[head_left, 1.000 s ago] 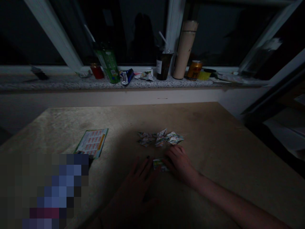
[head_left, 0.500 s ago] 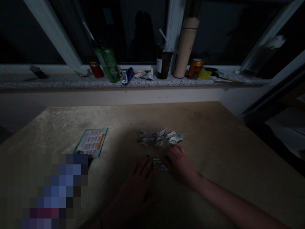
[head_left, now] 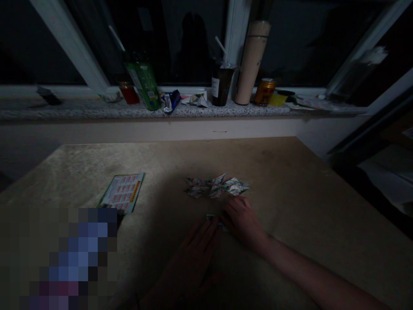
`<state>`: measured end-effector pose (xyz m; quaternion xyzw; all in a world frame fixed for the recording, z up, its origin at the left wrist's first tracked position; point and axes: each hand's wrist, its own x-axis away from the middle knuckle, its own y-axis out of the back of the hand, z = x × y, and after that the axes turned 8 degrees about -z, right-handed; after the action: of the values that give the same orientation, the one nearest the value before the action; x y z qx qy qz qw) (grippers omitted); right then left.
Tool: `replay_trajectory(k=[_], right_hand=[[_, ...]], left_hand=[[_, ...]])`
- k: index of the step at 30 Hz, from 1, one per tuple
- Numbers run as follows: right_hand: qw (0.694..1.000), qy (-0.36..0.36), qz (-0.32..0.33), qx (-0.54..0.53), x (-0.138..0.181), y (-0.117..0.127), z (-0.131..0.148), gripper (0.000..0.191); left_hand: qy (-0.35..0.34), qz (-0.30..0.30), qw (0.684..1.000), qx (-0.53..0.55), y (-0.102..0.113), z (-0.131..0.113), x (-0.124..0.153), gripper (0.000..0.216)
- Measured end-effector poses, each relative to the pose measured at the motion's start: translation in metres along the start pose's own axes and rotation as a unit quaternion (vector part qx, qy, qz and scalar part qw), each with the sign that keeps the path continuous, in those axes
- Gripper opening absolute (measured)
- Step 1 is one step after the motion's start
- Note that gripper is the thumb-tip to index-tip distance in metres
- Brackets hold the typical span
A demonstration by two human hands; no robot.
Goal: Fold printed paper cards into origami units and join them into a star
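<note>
A small piece of printed paper lies on the table, partly covered by both hands. My left hand rests over it with its fingers stretched out, the tips on the paper. On the other side my right hand has its fingers curled down and holds the paper's right edge; the exact grip is in shadow. Just beyond my hands sit several folded paper pieces in a row, pointed like little stars or boats.
A printed sheet with red blocks lies at the table's left. On the windowsill stand a green bottle, a dark cup with a straw, a tall beige flask and a gold can. The lower left is pixelated.
My left hand has slid right and onto the paper, covering more of its printed face. My right hand stays in nearly the same place.
</note>
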<state>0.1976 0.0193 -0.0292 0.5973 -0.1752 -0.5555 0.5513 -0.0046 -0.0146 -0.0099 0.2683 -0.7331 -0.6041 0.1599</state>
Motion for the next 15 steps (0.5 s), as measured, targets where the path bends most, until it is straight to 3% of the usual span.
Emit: replay_trajectory(k=[15], right_hand=[[1.000,0.001,-0.004,0.011,-0.0011,-0.0024,-0.0004,0.007]], left_hand=[[0.030,-0.024,0.999,0.022,-0.0041,-0.0010,0.0000,0.073]])
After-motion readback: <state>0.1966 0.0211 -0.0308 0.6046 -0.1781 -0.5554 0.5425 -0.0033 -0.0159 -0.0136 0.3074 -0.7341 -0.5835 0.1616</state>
